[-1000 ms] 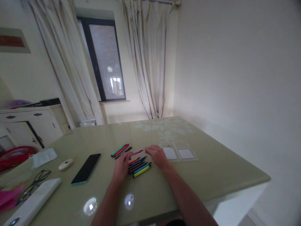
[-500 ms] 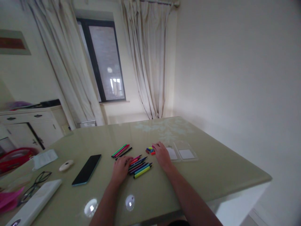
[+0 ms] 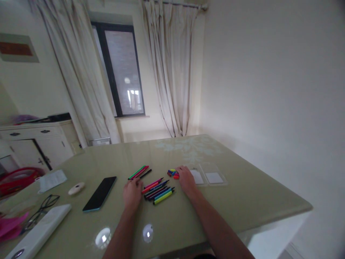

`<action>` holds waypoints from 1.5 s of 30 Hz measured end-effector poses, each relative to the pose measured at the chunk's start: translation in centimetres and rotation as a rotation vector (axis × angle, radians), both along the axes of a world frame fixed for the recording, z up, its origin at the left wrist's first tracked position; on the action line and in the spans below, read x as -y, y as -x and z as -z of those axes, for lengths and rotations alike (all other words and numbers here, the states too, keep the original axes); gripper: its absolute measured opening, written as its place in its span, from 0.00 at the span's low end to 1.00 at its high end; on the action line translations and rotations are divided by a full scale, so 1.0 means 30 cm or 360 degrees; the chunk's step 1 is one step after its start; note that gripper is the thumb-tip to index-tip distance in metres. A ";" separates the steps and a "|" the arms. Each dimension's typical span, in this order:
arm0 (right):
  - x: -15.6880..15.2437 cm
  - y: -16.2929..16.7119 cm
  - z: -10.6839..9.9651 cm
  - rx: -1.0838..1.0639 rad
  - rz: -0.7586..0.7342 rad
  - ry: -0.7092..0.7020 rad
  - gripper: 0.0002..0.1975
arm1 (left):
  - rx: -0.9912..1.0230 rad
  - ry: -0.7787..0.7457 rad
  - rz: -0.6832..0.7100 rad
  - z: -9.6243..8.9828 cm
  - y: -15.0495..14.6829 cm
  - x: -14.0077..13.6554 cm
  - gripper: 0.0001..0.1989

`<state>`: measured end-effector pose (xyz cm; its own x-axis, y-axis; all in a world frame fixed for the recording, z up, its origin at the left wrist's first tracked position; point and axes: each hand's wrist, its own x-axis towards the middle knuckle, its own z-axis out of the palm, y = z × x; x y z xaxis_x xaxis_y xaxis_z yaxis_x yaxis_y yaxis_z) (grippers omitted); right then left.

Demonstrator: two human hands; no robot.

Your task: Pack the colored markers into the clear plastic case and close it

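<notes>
My left hand (image 3: 132, 193) rests on the table with bent fingers a little apart. Its fingertips are close to the near end of a black marker; whether they touch it I cannot tell. That black marker (image 3: 146, 173) lies beside a few other markers, green (image 3: 137, 172) and red among them. Right of this hand several uncapped markers (image 3: 159, 192) lie side by side, tips pointing away to the right. My right hand (image 3: 186, 181) lies palm down with fingers bent beside a small heap of coloured marker caps (image 3: 172, 173). Its fingertips are partly hidden.
An opened clear plastic case (image 3: 224, 178) with white inserts lies right of my right hand. To the left are a phone (image 3: 99, 194), a white oval object (image 3: 76, 189), a face mask (image 3: 52, 181), glasses (image 3: 40, 212) and a long white object (image 3: 40, 230).
My left hand has moved left, off the uncapped markers, leaving more of them in sight. My right hand has barely shifted beside the caps.
</notes>
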<state>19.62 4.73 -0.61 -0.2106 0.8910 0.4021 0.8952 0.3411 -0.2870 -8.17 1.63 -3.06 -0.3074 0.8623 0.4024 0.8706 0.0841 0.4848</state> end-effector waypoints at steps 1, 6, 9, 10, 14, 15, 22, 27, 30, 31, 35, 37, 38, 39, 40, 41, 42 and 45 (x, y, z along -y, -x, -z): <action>0.000 0.001 0.002 -0.0009 -0.0008 -0.0016 0.17 | -0.0008 0.0011 -0.0013 0.000 -0.003 0.001 0.14; 0.012 0.021 -0.001 -0.0008 -0.0062 -0.0076 0.18 | -0.0050 0.0014 -0.0076 -0.005 -0.018 0.003 0.17; 0.028 0.038 -0.009 0.0027 -0.0132 -0.0102 0.16 | -0.0064 0.0022 -0.0068 -0.010 -0.021 0.006 0.15; 0.033 0.043 -0.012 0.0034 -0.0158 -0.0112 0.16 | -0.0066 0.0019 -0.0058 -0.012 -0.021 0.007 0.14; 0.050 0.062 -0.021 0.0017 -0.0266 -0.0157 0.13 | -0.0061 -0.0003 0.0018 -0.025 -0.016 0.015 0.08; 0.054 0.068 -0.023 0.0001 -0.0296 -0.0182 0.13 | -0.0047 -0.0024 0.0040 -0.030 -0.017 0.017 0.09; 0.069 0.103 -0.022 -0.0010 -0.0555 -0.0431 0.22 | 0.0512 -0.0490 0.0683 -0.061 -0.078 0.034 0.15; 0.071 0.104 -0.019 0.0055 -0.0460 -0.0525 0.14 | 0.0698 -0.0427 0.0842 -0.072 -0.108 0.042 0.16; 0.072 0.099 -0.024 0.0089 -0.0369 -0.0580 0.11 | 0.0842 -0.0333 0.0823 -0.078 -0.106 0.045 0.19; 0.073 0.097 -0.026 0.0085 -0.0342 -0.0601 0.10 | 0.0890 -0.0306 0.0825 -0.082 -0.106 0.046 0.20; 0.073 0.093 -0.029 0.0012 -0.0285 -0.0701 0.10 | 0.1127 -0.0267 0.0831 -0.103 -0.113 0.053 0.24; 0.073 0.090 -0.029 -0.0004 -0.0325 -0.0715 0.10 | 0.1260 -0.0254 0.0847 -0.111 -0.119 0.056 0.24; 0.073 0.088 -0.030 -0.0002 -0.0356 -0.0703 0.09 | 0.1318 -0.0243 0.0860 -0.113 -0.122 0.058 0.24; 0.074 0.085 -0.031 0.0004 -0.0394 -0.0685 0.08 | 0.1369 -0.0229 0.0868 -0.114 -0.123 0.058 0.24; 0.074 0.081 -0.033 0.0016 -0.0437 -0.0665 0.07 | 0.1415 -0.0219 0.0865 -0.114 -0.124 0.058 0.25; 0.074 0.078 -0.035 0.0028 -0.0478 -0.0652 0.07 | 0.1453 -0.0212 0.0849 -0.112 -0.123 0.056 0.25; 0.074 0.075 -0.038 0.0039 -0.0510 -0.0649 0.08 | 0.1482 -0.0209 0.0820 -0.110 -0.121 0.054 0.26; 0.075 0.074 -0.048 0.0036 -0.0537 -0.0675 0.09 | 0.1537 -0.0228 0.0726 -0.103 -0.120 0.041 0.26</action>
